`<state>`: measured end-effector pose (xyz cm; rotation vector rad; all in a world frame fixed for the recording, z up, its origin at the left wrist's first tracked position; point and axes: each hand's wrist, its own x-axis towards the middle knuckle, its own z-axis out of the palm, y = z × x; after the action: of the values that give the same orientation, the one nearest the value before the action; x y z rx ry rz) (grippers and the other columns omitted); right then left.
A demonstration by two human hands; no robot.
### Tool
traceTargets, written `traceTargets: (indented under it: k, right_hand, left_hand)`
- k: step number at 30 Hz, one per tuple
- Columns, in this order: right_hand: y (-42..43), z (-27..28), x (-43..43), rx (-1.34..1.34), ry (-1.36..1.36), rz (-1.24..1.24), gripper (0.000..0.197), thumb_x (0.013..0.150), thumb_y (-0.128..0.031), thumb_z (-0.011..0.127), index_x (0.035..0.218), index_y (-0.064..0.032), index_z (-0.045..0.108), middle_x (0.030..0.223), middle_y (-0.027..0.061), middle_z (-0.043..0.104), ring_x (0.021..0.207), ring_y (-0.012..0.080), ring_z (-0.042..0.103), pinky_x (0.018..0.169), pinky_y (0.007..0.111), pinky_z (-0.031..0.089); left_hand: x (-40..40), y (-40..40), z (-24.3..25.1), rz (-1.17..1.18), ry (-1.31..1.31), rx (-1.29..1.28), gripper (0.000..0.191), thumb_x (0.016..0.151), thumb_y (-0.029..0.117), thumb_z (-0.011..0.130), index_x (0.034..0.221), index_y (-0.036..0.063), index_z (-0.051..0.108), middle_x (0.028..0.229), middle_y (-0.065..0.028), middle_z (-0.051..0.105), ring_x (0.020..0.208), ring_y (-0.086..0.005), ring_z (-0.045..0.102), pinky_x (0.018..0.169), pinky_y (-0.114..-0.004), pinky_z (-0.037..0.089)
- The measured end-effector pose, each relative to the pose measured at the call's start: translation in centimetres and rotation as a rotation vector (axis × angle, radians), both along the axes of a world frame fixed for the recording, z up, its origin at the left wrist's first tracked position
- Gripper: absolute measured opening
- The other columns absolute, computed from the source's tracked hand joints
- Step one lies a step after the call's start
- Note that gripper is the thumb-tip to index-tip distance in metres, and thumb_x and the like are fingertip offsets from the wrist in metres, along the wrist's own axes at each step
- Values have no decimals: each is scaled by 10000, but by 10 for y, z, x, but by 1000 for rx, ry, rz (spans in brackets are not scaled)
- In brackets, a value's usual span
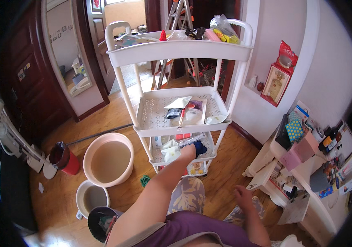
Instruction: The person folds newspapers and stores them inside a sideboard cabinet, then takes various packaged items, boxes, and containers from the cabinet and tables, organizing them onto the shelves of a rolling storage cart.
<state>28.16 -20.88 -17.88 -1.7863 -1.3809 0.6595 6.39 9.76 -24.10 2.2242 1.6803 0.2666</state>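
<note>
My left hand [189, 151] reaches into the third shelf [157, 158] of a white plastic rolling cart [179, 51]. A bundle of dark blue cloth [200, 148] lies right at that hand. The fingers are hidden, so a grip on it cannot be made out. Around it on the shelf are a pale printed packet [171, 152], a red item [183, 136] and clear packaging [193, 139]. My right hand [243, 196] hangs by the right knee, fingers loosely apart and holding nothing. One tier higher, flat packets [194, 111] and a red-handled brush [181, 119] rest on the perforated shelf.
To the left stand a pink basin [89, 154] and a smaller white one [78, 193], both with murky water, plus a dark bucket [94, 228] and red bin [72, 165]. A cluttered white dresser [310, 182] with open drawers is at right. Behind the cart stands a stepladder [179, 15].
</note>
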Motion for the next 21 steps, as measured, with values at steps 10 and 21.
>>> traceTargets:
  k: [10,21]
  right_hand:
    - [9,-13,17,-36,162,23,211,839,-68,558,1031,13,593,788,61,619,675,112,574,624,257,470]
    - [8,-1,-4,79,-11,113,212,842,-122,587,1026,-19,609,699,168,602,588,238,580,572,324,455]
  left_hand:
    - [-54,-80,145,26,-1641,-666,311,828,105,582,1107,-28,545,947,-100,632,808,-185,625,726,-290,516]
    - [-108,-26,317,126,-928,939,206,851,137,567,972,-31,564,823,-141,613,765,-241,603,667,-360,470]
